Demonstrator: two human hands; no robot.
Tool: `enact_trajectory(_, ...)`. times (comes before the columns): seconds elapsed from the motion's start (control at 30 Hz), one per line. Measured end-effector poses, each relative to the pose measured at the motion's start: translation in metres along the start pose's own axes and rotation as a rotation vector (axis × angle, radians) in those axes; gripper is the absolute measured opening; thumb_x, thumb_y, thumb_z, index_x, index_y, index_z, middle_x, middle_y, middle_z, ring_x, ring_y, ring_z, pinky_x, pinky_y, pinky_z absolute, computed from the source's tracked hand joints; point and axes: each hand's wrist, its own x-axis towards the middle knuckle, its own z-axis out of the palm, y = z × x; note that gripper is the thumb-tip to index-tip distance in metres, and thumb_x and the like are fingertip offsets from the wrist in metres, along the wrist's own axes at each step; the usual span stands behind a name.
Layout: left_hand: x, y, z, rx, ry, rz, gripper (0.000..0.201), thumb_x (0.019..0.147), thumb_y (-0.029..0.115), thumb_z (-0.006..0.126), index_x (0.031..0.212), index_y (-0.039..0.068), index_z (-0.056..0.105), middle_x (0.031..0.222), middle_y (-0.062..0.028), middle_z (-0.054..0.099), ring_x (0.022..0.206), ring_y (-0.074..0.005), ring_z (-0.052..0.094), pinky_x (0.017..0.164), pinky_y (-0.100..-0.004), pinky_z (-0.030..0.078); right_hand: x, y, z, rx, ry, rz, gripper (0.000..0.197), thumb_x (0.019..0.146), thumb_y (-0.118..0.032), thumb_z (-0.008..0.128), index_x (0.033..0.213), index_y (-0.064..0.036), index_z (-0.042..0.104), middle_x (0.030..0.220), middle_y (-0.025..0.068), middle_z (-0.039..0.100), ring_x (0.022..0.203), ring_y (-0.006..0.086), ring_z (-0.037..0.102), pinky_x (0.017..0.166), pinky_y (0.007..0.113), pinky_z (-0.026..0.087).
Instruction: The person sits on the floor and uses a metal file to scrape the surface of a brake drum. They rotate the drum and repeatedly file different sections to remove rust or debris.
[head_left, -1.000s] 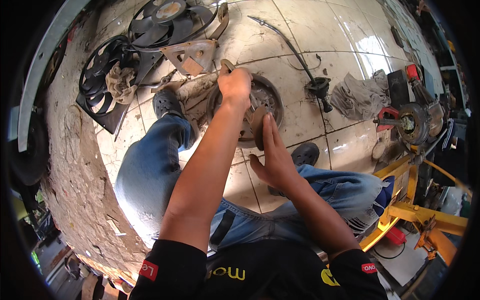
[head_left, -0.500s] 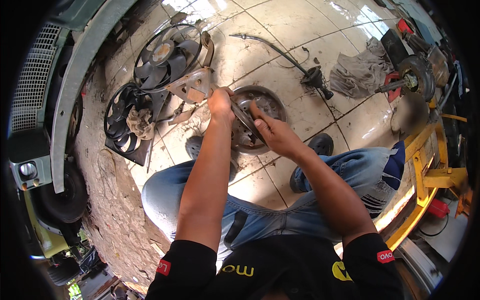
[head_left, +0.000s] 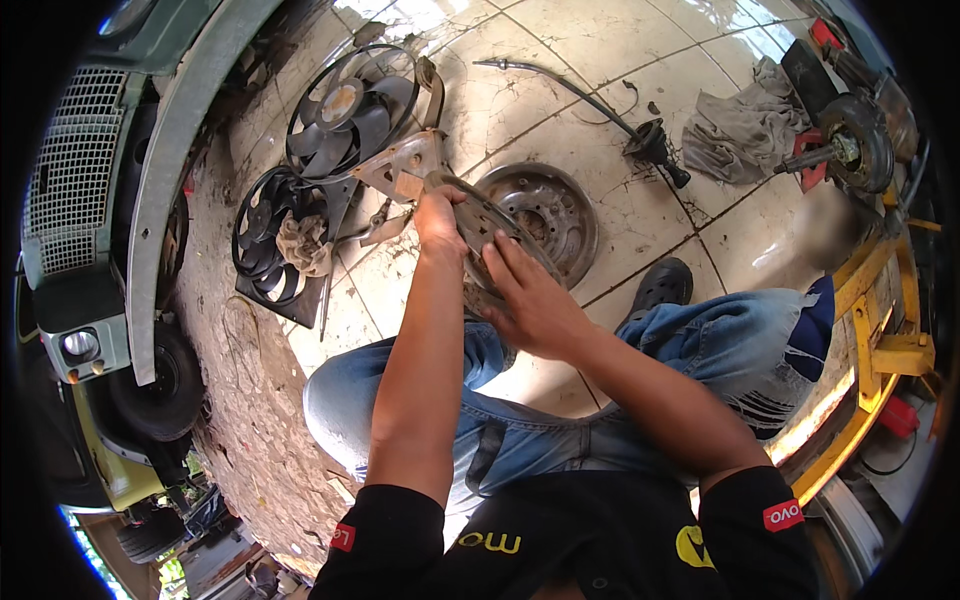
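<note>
A round, dull grey metal plate [head_left: 488, 221] with small slots is tilted up in front of me. My left hand [head_left: 438, 222] is closed around its left edge. Against the near face lies my right hand [head_left: 535, 302], with fingers stretched out and nothing visible gripped in them. Behind and below the plate, a larger round metal wheel-like part [head_left: 583, 225] with a holed centre rests on the tiled floor. The held plate covers its left side. A triangular metal bracket [head_left: 412, 160] lies just beyond my left hand.
Two black radiator fans [head_left: 358, 115] and a crumpled rag [head_left: 303, 245] lie at the left. Farther right are a rod with a black boot [head_left: 650, 142], a grey cloth [head_left: 735, 130] and a hub with a shaft [head_left: 855, 150]. A yellow metal frame [head_left: 880, 355] stands at the right; a vehicle's grille [head_left: 75, 170] is on the left.
The metal plate has turned so its near face shows more. My right hand has shifted from the plate's right edge to flat on its face. The view has moved slightly.
</note>
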Motion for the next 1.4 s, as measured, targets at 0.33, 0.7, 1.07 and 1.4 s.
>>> enact_trajectory(0.33, -0.012, 0.003, 0.007, -0.016, 0.017, 0.000, 0.019, 0.071, 0.000, 0.061, 0.088, -0.007, 0.063, 0.088, -0.0173, 0.063, 0.076, -0.0297, 0.062, 0.069, -0.0424, 0.054, 0.011, 0.008, 0.008, 0.248, 0.031, 0.137, 0.073, 0.104, -0.044, 0.043, 0.150, 0.0100, 0.025, 0.153, 0.0320, 0.032, 0.141, 0.0488, 0.034, 0.117, 0.048, 0.028)
enact_trajectory(0.7, -0.022, 0.008, 0.002, -0.045, 0.004, -0.052, 0.019, 0.073, 0.000, 0.060, 0.090, -0.007, 0.062, 0.084, -0.0157, 0.062, 0.071, -0.0286, 0.061, 0.065, -0.0415, 0.054, 0.016, 0.004, 0.001, 0.422, -0.078, 0.308, 0.078, 0.104, -0.052, 0.036, 0.147, 0.0119, 0.027, 0.147, 0.0360, 0.036, 0.140, 0.0516, 0.034, 0.117, 0.050, 0.027)
enact_trajectory(1.07, -0.026, 0.006, -0.001, 0.086, 0.070, 0.075, 0.028, 0.081, 0.006, 0.061, 0.105, -0.008, 0.062, 0.092, -0.0167, 0.066, 0.077, -0.0272, 0.064, 0.071, -0.0392, 0.054, 0.018, -0.003, 0.002, 0.411, -0.047, 0.269, 0.083, 0.103, -0.058, 0.035, 0.149, 0.0108, 0.027, 0.149, 0.0342, 0.036, 0.143, 0.0476, 0.031, 0.118, 0.051, 0.025)
enact_trajectory(1.4, -0.051, 0.009, -0.025, 0.256, -0.159, 0.113, 0.035, 0.086, 0.009, 0.058, 0.120, 0.000, 0.059, 0.103, -0.0129, 0.067, 0.089, -0.0247, 0.068, 0.079, -0.0365, 0.057, 0.006, -0.010, 0.028, 0.245, -0.154, 0.262, 0.074, 0.105, -0.051, 0.032, 0.153, 0.0058, 0.023, 0.155, 0.0296, 0.031, 0.147, 0.0453, 0.027, 0.118, 0.055, 0.023)
